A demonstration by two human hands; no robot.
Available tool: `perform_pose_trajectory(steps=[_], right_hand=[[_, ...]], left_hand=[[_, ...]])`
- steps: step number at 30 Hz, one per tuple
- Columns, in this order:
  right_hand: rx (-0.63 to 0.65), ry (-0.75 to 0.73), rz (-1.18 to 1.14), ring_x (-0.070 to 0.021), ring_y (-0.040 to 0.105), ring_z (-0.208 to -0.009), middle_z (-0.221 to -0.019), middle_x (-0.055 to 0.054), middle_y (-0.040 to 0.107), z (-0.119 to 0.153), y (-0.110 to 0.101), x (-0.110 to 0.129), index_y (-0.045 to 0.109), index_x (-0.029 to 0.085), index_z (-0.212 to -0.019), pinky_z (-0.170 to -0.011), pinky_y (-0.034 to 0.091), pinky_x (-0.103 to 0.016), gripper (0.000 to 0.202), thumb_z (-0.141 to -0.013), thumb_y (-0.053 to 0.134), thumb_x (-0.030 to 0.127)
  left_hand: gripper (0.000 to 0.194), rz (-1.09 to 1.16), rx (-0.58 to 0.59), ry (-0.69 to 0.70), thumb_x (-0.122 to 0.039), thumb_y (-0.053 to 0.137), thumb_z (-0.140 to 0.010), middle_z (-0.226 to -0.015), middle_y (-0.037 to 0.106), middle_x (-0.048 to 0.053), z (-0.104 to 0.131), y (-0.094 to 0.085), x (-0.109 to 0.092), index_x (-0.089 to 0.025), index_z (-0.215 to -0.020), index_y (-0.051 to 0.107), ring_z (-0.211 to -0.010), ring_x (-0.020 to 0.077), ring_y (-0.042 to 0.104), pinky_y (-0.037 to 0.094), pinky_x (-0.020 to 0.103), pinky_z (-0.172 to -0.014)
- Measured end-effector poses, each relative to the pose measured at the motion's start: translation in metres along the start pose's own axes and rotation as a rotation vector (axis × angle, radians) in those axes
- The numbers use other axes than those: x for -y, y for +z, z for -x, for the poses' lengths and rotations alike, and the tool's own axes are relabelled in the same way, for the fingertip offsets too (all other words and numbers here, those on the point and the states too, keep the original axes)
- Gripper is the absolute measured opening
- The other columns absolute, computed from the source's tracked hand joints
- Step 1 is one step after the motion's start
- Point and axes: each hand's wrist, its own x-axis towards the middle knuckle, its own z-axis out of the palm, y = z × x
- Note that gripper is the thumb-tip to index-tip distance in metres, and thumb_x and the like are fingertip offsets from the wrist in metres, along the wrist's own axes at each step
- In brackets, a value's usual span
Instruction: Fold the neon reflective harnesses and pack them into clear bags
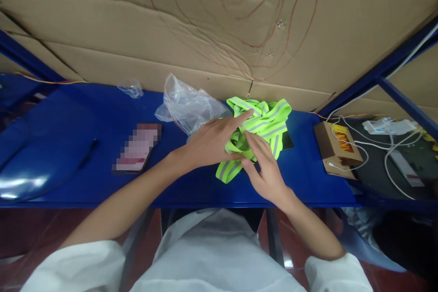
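Right of the frame's centre, a tangled neon-green strap (pixel 266 124), grey-striped lengthwise, slants mostly from lower left to upper right. The left hand (pixel 210 143) and right hand (pixel 267 171) have thumbs spread; I cannot tell whether they pinch it.

Phone (pixel 139 146) on blue table (pixel 191 189), cardboard box (pixel 323 146), white cables (pixel 409 57), red-marked cardboard backboard (pixel 205 23)

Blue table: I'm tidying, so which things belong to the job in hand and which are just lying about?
Job, apparently:
green striped straps, at left hand and right hand
clear plastic bag beside them, perhaps

Lying about, apparently:
phone
crumpled clear plastic
dark cable
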Motion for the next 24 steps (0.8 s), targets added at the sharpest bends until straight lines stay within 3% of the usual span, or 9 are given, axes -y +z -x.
perform_pose_trajectory(steps=[3, 6, 9, 12, 15, 17, 20, 22, 24], right_hand=[[0.077, -0.121, 0.037, -0.0319, 0.049, -0.147, -0.154, -0.018, 0.053, 0.004, -0.005, 0.005, 0.038, 0.023, -0.161, -0.12, 0.047, -0.052, 0.069, -0.101, 0.062, 0.046], [0.233, -0.23, 0.023, -0.0341, 0.061, -0.133, -0.134, -0.021, 0.067, -0.002, -0.005, 0.006, 0.059, 0.014, -0.14, -0.112, 0.054, -0.051, 0.064, -0.093, 0.07, 0.056], [0.333, -0.234, 0.076, -0.0369, 0.067, -0.121, -0.12, -0.022, 0.071, -0.015, -0.006, 0.011, 0.069, 0.011, -0.116, -0.104, 0.058, -0.054, 0.062, -0.087, 0.072, 0.065], [0.431, -0.189, 0.091, -0.0361, 0.069, -0.118, -0.117, -0.02, 0.073, -0.028, -0.007, 0.019, 0.071, 0.013, -0.113, -0.099, 0.06, -0.053, 0.061, -0.086, 0.073, 0.067], [0.51, -0.159, 0.056, -0.0323, 0.071, -0.115, -0.114, -0.016, 0.074, -0.038, -0.009, 0.025, 0.073, 0.015, -0.112, -0.095, 0.063, -0.047, 0.048, -0.091, 0.072, 0.058], [0.484, -0.218, 0.045, -0.0305, 0.07, -0.119, -0.121, -0.016, 0.073, -0.04, -0.011, 0.025, 0.071, 0.016, -0.118, -0.098, 0.062, -0.046, 0.042, -0.095, 0.07, 0.051], [0.245, -0.355, 0.056, -0.0291, 0.065, -0.129, -0.134, -0.013, 0.068, -0.039, -0.019, 0.021, 0.062, 0.022, -0.137, -0.109, 0.057, -0.048, 0.043, -0.098, 0.07, 0.04], [0.102, -0.356, 0.093, -0.0325, 0.059, -0.137, -0.144, -0.012, 0.061, -0.037, -0.024, 0.016, 0.057, 0.03, -0.145, -0.115, 0.052, -0.055, 0.055, -0.094, 0.074, 0.04], [0.066, -0.293, 0.129, -0.0375, 0.052, -0.144, -0.152, -0.013, 0.053, -0.038, -0.026, 0.009, 0.058, 0.034, -0.145, -0.118, 0.046, -0.061, 0.062, -0.089, 0.08, 0.047]], left_hand=[[0.113, 0.091, -0.016, -0.001, -0.061, 0.082, -0.079, -0.137, 0.067, 0.013, 0.004, -0.002, -0.003, -0.028, -0.167, 0.02, -0.122, 0.0328, 0.067, 0.052, 0.042, -0.102], [0.091, 0.049, 0.032, 0.086, -0.039, 0.077, -0.088, -0.125, 0.072, 0.01, 0.005, -0.003, -0.018, -0.028, -0.164, 0.027, -0.115, 0.0297, 0.069, 0.052, 0.042, -0.101], [0.079, -0.058, 0.082, 0.167, -0.021, 0.068, -0.091, -0.121, 0.072, 0.01, 0.004, -0.003, -0.03, -0.027, -0.162, 0.033, -0.112, 0.0282, 0.068, 0.051, 0.042, -0.101], [0.085, -0.104, 0.096, 0.175, -0.016, 0.066, -0.09, -0.116, 0.072, 0.009, 0.005, -0.001, -0.032, -0.027, -0.164, 0.027, -0.106, 0.0275, 0.069, 0.052, 0.042, -0.097], [0.088, -0.054, 0.116, 0.107, -0.015, 0.065, -0.09, -0.113, 0.073, 0.008, 0.006, -0.002, -0.028, -0.029, -0.166, 0.023, -0.104, 0.0264, 0.07, 0.052, 0.041, -0.097], [0.09, 0.087, 0.089, 0.018, -0.022, 0.07, -0.09, -0.117, 0.073, 0.009, 0.007, -0.008, -0.023, -0.03, -0.166, 0.024, -0.109, 0.0268, 0.071, 0.053, 0.041, -0.099], [0.107, 0.548, -0.025, -0.101, -0.042, 0.083, -0.083, -0.125, 0.073, 0.01, 0.01, -0.023, -0.014, -0.031, -0.167, 0.018, -0.116, 0.0283, 0.071, 0.056, 0.041, -0.101], [0.116, 0.929, -0.071, -0.137, -0.056, 0.085, -0.079, -0.127, 0.073, 0.012, 0.013, -0.028, -0.007, -0.029, -0.167, 0.013, -0.12, 0.0299, 0.07, 0.057, 0.042, -0.101], [0.114, 1.205, -0.051, -0.166, -0.065, 0.079, -0.081, -0.128, 0.074, 0.013, 0.017, -0.026, 0.001, -0.028, -0.167, 0.014, -0.127, 0.0324, 0.068, 0.057, 0.045, -0.104]])
